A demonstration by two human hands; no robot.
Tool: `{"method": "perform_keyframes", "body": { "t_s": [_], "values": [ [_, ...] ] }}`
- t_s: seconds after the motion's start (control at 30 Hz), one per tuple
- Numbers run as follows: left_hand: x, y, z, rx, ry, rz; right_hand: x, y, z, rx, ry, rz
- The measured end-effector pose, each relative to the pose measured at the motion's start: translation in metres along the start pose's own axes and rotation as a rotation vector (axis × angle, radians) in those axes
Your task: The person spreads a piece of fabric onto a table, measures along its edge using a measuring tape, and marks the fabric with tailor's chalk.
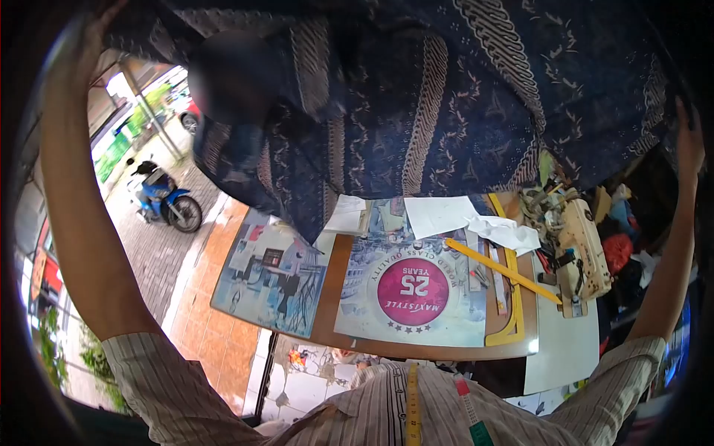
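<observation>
1. Above the worktable (329, 293), spread wide in the air: patterned dark blue cloth (387, 111), with a lower corner dipping toward the printed board and loose papers (439, 215).
2. Right hand (690, 141): closed at the side edge of the cloth, apparently in a pinch. Left hand (95, 26): raised at the far upper corner, blurred and partly cut off by the frame; at the cloth's edge, but impossible to tell how far open or how firmly gripping.
3. Main risk: loss of one upper edge, from a light hold on a broad, heavy-looking drape. Likely result: collapse into folds over the tabletop.
4. Risk of sweeping the papers and crumpled white piece (506, 232) aside, owing to low-hanging folds and little apparent weight in either.
5. Risk of snagging near the machine (584, 249) and adjoining clutter, because of hard projecting parts close below the right-hand side.
6. Risk of dragging or tilting the yellow straight ruler (502, 269), given its lie across the yellow curved ruler (513, 327). Possible cause: a fold catching beneath.
7. Sight of the far side largely blocked by the cloth; hence possible late notice of a catch or twist.
</observation>
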State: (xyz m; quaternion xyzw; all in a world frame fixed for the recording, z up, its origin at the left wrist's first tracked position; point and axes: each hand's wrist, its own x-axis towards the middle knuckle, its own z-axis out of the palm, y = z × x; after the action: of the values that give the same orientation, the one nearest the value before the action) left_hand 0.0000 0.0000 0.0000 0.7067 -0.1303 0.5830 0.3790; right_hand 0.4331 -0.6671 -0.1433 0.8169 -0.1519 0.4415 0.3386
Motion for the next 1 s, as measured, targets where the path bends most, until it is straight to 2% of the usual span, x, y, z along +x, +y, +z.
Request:
{"method": "perform_keyframes", "body": {
  "t_s": [0.03,0.07,0.1,0.13,0.17,0.2,0.23,0.27,0.3,0.33,0.37,0.4,0.43,0.47,0.5,0.57,0.6,0.67,0.7,0.73,0.77,0.8,0.83,0.87,0.93,0.97,1.0],
  "values": [
    [0.002,-0.013,0.004,-0.069,-0.059,-0.072,-0.011,0.003,0.004,0.269,0.191,0.098],
    [0.003,-0.025,0.011,-0.131,-0.116,-0.14,-0.026,-0.008,0.012,0.408,0.254,0.163],
    [0.036,-0.048,-0.034,-0.114,-0.18,-0.143,-0.046,-0.02,-0.008,0.549,0.327,0.221],
    [0.014,-0.071,-0.044,-0.092,-0.041,-0.204,-0.02,-0.006,-0.029,0.523,0.394,0.209],
    [0.0,-0.093,-0.048,-0.051,0.056,-0.285,-0.019,-0.009,-0.043,0.588,0.4,0.221],
    [-0.015,-0.116,-0.055,-0.115,0.076,-0.266,-0.017,-0.01,-0.068,0.727,0.379,0.281],
    [-0.028,-0.145,-0.059,-0.166,0.073,-0.275,-0.024,-0.022,-0.092,0.888,0.331,0.318],
    [-0.047,-0.181,-0.059,-0.162,0.039,-0.393,-0.037,-0.049,-0.113,1.025,0.249,0.305],
    [-0.069,-0.218,-0.056,-0.162,0.014,-0.488,-0.063,-0.084,-0.139,1.191,0.384,0.229],
    [-0.098,-0.255,-0.043,-0.143,0.032,-0.612,-0.078,-0.11,-0.132,1.337,0.023,0.094],
    [-0.127,-0.284,-0.03,-0.045,-0.052,-0.811,-0.101,-0.151,-0.125,1.16,0.067,-0.05],
    [-0.154,-0.31,-0.021,-0.085,-0.128,-1.005,-0.122,-0.175,-0.121,1.171,-0.216,-0.284],
    [-0.17,-0.343,-0.02,-0.054,-0.164,-1.09,-0.142,-0.196,-0.13,1.036,-0.272,-0.299],
    [-0.177,-0.354,-0.012,-0.008,-0.154,-1.137,-0.145,-0.199,-0.156,1.024,-0.356,-0.189],
    [-0.17,-0.36,-0.008,-0.006,-0.145,-1.13,-0.137,-0.196,-0.158,1.032,-0.346,-0.191],
    [-0.166,-0.373,-0.004,-0.159,-0.035,-0.849,-0.128,-0.192,-0.147,1.162,-0.1,-0.023],
    [-0.164,-0.351,-0.004,-0.229,0.019,-0.733,-0.125,-0.185,-0.127,1.213,0.028,-0.018],
    [-0.177,-0.327,-0.025,-0.267,0.011,-0.739,-0.145,-0.166,-0.124,1.513,-0.039,0.043],
    [-0.193,-0.318,-0.036,-0.311,0.013,-0.725,-0.165,-0.165,-0.127,1.618,0.07,0.046],
    [-0.22,-0.306,-0.045,-0.267,-0.005,-0.807,-0.191,-0.159,-0.131,1.578,-0.014,0.068],
    [-0.248,-0.292,-0.054,-0.223,-0.032,-0.889,-0.224,-0.157,-0.113,1.665,-0.126,0.016],
    [-0.279,-0.287,-0.061,-0.292,-0.003,-0.973,-0.26,-0.158,-0.087,1.615,-0.041,-0.189],
    [-0.316,-0.287,-0.069,-0.361,0.029,-1.057,-0.292,-0.161,-0.118,1.588,-0.128,-0.229],
    [-0.358,-0.295,-0.089,-0.345,0.072,-1.145,-0.331,-0.169,-0.109,1.632,-0.168,-0.271],
    [-0.432,-0.305,-0.108,-0.315,0.112,-1.298,-0.396,-0.186,-0.099,1.614,-0.332,-0.281],
    [-0.46,-0.304,-0.111,-0.3,0.11,-1.365,-0.424,-0.196,-0.102,1.588,-0.491,-0.18],
    [-0.485,-0.3,-0.107,-0.189,0.096,-1.415,-0.447,-0.202,-0.103,1.48,-0.582,-0.218]
  ]
}}
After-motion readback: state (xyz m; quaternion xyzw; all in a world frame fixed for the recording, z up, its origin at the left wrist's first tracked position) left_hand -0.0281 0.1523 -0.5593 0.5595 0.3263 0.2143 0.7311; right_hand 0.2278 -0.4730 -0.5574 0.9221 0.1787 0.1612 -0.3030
